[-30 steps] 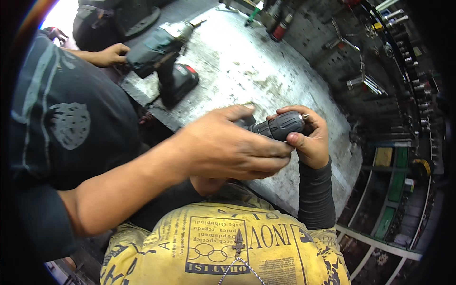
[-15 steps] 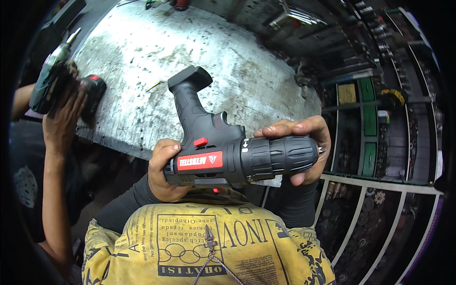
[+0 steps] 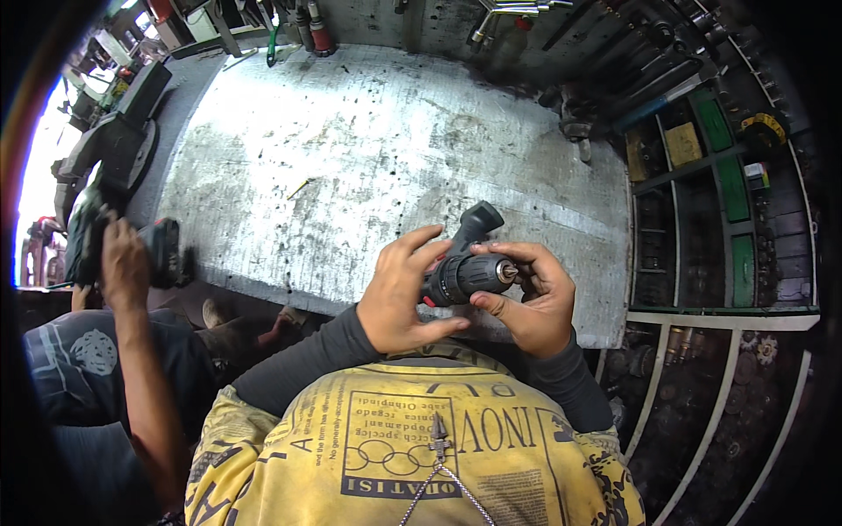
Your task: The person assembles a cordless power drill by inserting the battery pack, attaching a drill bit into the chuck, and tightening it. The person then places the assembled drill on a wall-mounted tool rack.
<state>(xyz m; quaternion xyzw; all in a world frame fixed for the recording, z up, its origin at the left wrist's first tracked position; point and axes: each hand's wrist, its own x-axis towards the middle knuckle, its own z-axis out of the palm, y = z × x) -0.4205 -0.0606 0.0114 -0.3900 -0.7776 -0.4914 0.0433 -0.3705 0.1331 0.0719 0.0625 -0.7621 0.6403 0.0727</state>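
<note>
A black cordless drill (image 3: pixel 458 279) is held in front of my chest, its chuck turned toward me and to the right. A small metal tip (image 3: pixel 507 272) shows at the mouth of the chuck. The drill's handle slants up and away over the bench. My right hand (image 3: pixel 537 302) has its thumb and fingers curled round the chuck. Against the drill's left side rests my left hand (image 3: pixel 396 289), with fingers stretched out and thumb apart. How firmly the left fingertips touch the body cannot be made out.
The metal-topped bench (image 3: pixel 333 237) spreads before me, with a small yellow-ended piece (image 3: pixel 299 188) on it. At left, a co-worker's hand (image 3: pixel 125 263) holds another drill (image 3: pixel 85 237). Shelving with green bins (image 3: pixel 730 188) stands at right. A bench vise (image 3: pixel 123 131) is at far left.
The drill has turned from lying sideways to pointing its chuck at me. My left hand has loosened from its rear end and spread. The co-worker's hand and drill have shifted lower.
</note>
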